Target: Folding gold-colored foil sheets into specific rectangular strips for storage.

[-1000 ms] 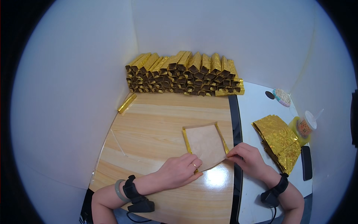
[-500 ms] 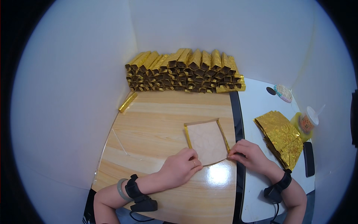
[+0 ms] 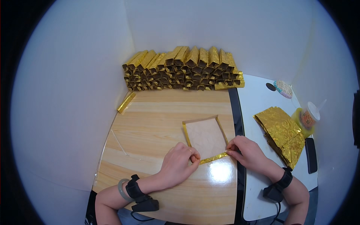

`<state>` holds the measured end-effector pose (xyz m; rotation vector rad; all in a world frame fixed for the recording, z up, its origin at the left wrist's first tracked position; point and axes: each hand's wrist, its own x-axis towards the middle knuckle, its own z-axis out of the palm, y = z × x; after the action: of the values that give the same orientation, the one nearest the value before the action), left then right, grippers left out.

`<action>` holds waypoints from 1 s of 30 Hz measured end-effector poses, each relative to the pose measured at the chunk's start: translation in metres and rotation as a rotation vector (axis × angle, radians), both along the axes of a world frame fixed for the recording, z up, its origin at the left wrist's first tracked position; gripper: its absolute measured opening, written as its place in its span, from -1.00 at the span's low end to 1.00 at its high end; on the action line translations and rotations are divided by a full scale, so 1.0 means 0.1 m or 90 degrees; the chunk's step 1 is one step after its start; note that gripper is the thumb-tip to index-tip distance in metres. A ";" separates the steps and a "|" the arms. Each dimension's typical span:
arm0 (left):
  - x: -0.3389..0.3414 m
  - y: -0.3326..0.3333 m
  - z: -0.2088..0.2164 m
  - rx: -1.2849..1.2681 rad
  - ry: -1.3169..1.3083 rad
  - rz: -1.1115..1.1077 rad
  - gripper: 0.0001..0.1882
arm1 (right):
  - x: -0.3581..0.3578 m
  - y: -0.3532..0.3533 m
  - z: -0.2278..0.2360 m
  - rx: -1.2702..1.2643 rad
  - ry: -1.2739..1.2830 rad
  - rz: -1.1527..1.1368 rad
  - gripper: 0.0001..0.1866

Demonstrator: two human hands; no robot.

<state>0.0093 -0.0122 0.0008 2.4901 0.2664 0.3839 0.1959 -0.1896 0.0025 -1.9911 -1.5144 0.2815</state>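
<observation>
A square sheet of gold foil paper (image 3: 206, 135) lies pale side up on the wood-grain tabletop, with narrow strips turned in along its edges. Its near edge shows a gold folded band between my hands. At the near left corner, my left hand (image 3: 179, 162) pinches the paper between thumb and fingers. My right hand (image 3: 248, 153) grips the near right corner in the same way. Both wrists wear black straps with small boxes, and a pale bangle (image 3: 123, 189) circles my left forearm.
Many gold paper tubes (image 3: 183, 69) are stacked at the back. One loose tube (image 3: 126, 102) lies at the left edge near a thin white stick (image 3: 120, 143). On the white table at right are folded gold sheets (image 3: 281, 135), a lidded cup (image 3: 309, 115) and a black phone-like slab (image 3: 311, 155).
The near edge of the sheet has been turned up and over, so its gold side now shows. Both hands have shifted slightly away from me, still at the corners.
</observation>
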 end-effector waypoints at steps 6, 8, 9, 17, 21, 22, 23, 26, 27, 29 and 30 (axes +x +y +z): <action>0.03 0.05 -0.06 0.119 -0.096 -0.092 -0.79 | 0.03 -0.02 0.03 0.082 -0.285 0.083 -0.86; 0.02 0.04 -0.07 0.203 -0.059 -0.161 -0.68 | 0.08 -0.05 0.00 0.109 -0.402 0.182 -0.81; 0.02 0.03 -0.07 0.245 -0.041 -0.195 -0.62 | 0.06 -0.07 0.02 0.097 -0.438 0.195 -0.77; 0.03 0.03 -0.02 0.358 -0.071 -0.222 -0.62 | -0.29 -0.14 0.13 -0.013 -0.558 0.164 -0.60; -0.02 0.05 -0.04 0.360 -0.130 -0.227 -0.71 | -0.28 -0.19 0.14 -0.055 -0.555 0.145 -0.61; -0.02 0.06 -0.04 0.360 -0.136 -0.231 -0.73 | -0.28 -0.19 0.13 -0.059 -0.561 0.147 -0.61; -0.03 0.07 -0.04 0.360 -0.142 -0.236 -0.75 | -0.28 -0.19 0.13 -0.063 -0.566 0.149 -0.61; -0.03 0.07 0.00 0.352 -0.132 -0.254 -0.79 | -0.31 -0.16 0.20 -0.053 -0.567 0.161 -0.60; -0.03 0.08 0.01 0.348 -0.125 -0.261 -0.80 | -0.30 -0.15 0.20 -0.044 -0.565 0.162 -0.60; -0.01 0.08 0.00 0.318 -0.111 -0.263 -0.80 | -0.26 -0.15 0.19 -0.018 -0.562 0.159 -0.61; 0.00 0.09 -0.02 0.304 -0.104 -0.263 -0.79 | -0.21 -0.16 0.18 -0.036 -0.535 0.167 -0.61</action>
<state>0.0096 -0.0033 -0.0010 2.8574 -0.4515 0.5166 0.1747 -0.2055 0.0206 -2.0585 -2.2937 -0.4840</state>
